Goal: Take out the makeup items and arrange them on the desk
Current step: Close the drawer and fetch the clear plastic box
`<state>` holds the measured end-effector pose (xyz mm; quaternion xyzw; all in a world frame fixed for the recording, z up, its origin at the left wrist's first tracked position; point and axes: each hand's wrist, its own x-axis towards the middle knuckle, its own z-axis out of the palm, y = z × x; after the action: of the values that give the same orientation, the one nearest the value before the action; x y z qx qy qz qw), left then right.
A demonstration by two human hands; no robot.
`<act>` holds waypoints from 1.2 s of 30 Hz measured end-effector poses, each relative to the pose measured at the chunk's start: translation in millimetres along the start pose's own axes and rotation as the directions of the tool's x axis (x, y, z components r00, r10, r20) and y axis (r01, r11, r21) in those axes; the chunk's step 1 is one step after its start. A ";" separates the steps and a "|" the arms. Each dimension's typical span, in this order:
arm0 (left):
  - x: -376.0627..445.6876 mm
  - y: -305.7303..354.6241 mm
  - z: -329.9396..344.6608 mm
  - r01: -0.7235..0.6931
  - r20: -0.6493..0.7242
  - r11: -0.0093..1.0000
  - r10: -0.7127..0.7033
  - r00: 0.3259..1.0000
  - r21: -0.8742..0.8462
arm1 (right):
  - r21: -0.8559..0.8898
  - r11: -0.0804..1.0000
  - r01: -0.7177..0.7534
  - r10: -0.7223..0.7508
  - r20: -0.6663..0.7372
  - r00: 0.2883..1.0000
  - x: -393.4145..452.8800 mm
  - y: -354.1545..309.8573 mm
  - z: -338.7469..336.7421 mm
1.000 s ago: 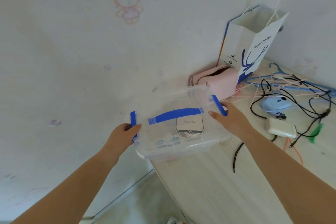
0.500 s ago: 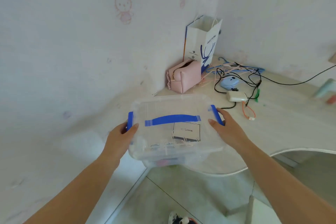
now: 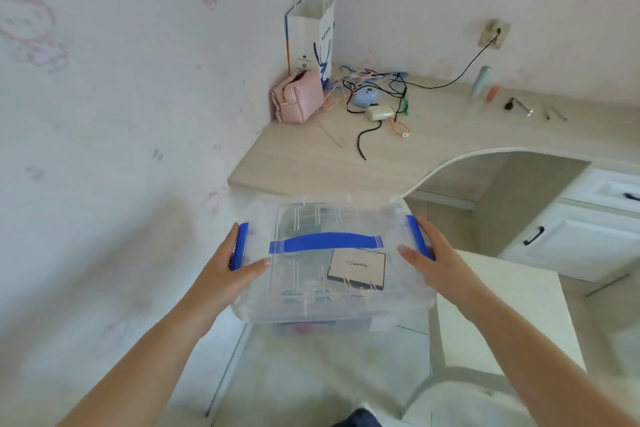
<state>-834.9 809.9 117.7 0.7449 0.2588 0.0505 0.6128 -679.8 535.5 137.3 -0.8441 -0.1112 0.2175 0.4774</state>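
Pale-wood desk (image 3: 304, 159) (cluttered corner) by wallpaper (image 3: 104, 114).

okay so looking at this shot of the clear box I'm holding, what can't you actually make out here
Head view only:
- Contents of the clear box: blurred by its ribbed lid; only a beige card reads.
- Small tools at the desk's far right: too small to identify.
- Left hand and right hand: fingers hidden behind the blue latches.

both hands, left hand (image 3: 230, 274) and right hand (image 3: 433, 258), grip the ends of a clear lidded box (image 3: 332, 270) with blue handle, held off the desk (image 3: 433, 139), above the floor.
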 end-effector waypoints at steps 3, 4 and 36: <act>-32.1 -15.6 4.3 0.016 0.105 0.999 -0.019 0.994 0.032 | -0.039 0.997 -0.064 0.064 -0.012 0.998 -53.7 27.1 1.1; -45.4 -20.1 9.6 0.020 0.131 0.999 -0.025 0.991 0.040 | -0.065 0.994 -0.090 0.088 -0.026 0.996 -73.9 38.8 0.0; -384.2 -22.1 398.8 -0.210 0.822 0.975 0.061 0.566 0.072 | 0.326 0.862 -0.389 0.508 -0.567 0.648 -626.4 329.8 -161.0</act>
<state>-1016.3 286.8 92.6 0.7494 -0.1067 -0.2713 0.5945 -1161.9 -5.4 91.5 -0.8219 0.2894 0.0393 0.4892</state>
